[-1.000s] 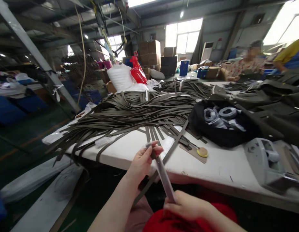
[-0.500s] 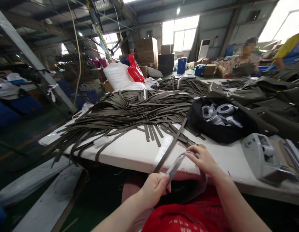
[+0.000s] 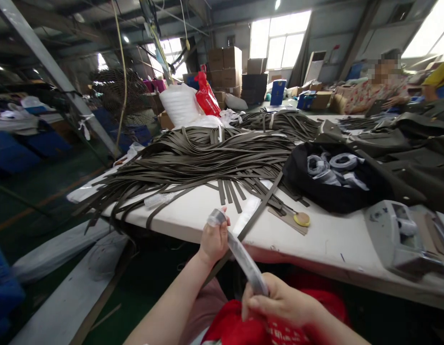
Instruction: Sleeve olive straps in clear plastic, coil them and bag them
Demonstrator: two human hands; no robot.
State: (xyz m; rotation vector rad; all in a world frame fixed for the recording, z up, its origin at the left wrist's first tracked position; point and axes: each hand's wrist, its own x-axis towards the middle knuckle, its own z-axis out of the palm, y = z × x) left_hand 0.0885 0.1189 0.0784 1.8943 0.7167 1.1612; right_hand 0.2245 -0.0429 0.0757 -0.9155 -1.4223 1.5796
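Observation:
My left hand (image 3: 213, 242) is closed around one end of a plastic-wrapped strap (image 3: 245, 258), at the table's front edge. The shiny grey tip of that strap pokes up above the fist. Lower and to the right, my right hand (image 3: 279, 299) grips the same strap close to my body, and the length between the hands runs slanting. What lies beyond the right hand is hidden. Behind the left hand, one bare dark strap (image 3: 263, 206) reaches over the table edge. A large heap of dark flat straps (image 3: 193, 160) covers the table behind.
A black bag (image 3: 336, 196) holds several coiled, wrapped straps (image 3: 344, 162). Right of it stands a grey tape dispenser (image 3: 390, 235). A yellow round object (image 3: 301, 219) lies on the white table (image 3: 186, 225). Dark bag pieces (image 3: 419, 158) fill the right. A person (image 3: 380, 91) sits across.
My left hand has risen and moved left with the strap's end. My right hand has come down toward my body, still gripping the strap. The view has shifted slightly.

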